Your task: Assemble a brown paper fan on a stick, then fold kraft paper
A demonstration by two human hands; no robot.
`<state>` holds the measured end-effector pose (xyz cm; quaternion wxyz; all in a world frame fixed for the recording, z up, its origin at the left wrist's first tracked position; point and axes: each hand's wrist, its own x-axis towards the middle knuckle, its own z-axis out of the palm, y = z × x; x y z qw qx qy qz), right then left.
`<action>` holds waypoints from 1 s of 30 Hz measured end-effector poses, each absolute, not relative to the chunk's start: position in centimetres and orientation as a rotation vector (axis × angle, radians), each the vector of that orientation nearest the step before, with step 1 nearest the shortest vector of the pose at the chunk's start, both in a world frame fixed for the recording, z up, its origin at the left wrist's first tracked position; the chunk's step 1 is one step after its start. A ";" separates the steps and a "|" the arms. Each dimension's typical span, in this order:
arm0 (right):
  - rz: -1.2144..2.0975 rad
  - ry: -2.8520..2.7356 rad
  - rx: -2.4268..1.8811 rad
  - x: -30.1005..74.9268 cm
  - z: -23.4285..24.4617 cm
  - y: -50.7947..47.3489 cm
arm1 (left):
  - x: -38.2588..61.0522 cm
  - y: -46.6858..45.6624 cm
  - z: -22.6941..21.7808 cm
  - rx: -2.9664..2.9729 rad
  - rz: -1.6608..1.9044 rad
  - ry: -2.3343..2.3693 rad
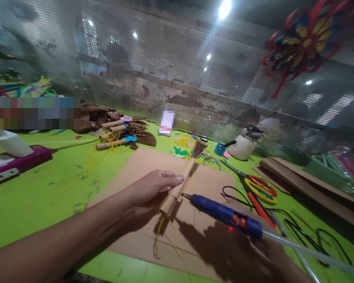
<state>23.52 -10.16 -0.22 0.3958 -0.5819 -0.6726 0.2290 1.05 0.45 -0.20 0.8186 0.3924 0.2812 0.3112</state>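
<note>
My left hand [153,190] is closed around a brown paper roll [186,175], thumb on top. Thin yellow strings [157,240] hang from the roll's near end, and a bundle of narrow brown strips or pleats [199,149] sticks out at its far end. My right hand [267,251], dim and partly hidden, grips a blue hot glue gun [221,210]. Its metal tip is at the roll's lower right side; whether it touches I cannot tell. A long clear glue stick [301,245] trails from the gun's back. Beneath both hands lies brown paper [129,173].
Scissors with orange handles [262,186] and a yellow-handled pair lie on the right, near black cord [297,228]. Similar paper rolls [110,144] lie at the back left. A purple power strip [20,163] sits far left, a white jug [244,144] at the back, folded brown paper [312,188] right.
</note>
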 end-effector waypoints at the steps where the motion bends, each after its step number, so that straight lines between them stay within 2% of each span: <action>1: 0.579 -1.712 -1.473 23.5 -0.2 -10.2 | 1.1 0.4 -0.2 0.829 0.663 0.590; 16: 0.597 -1.736 -1.405 23.3 0.2 -9.7 | 1.1 0.4 0.1 0.817 0.663 0.618; 30: 0.744 -1.711 -1.481 23.2 -0.2 -9.9 | 1.2 0.6 -0.4 0.834 0.677 0.639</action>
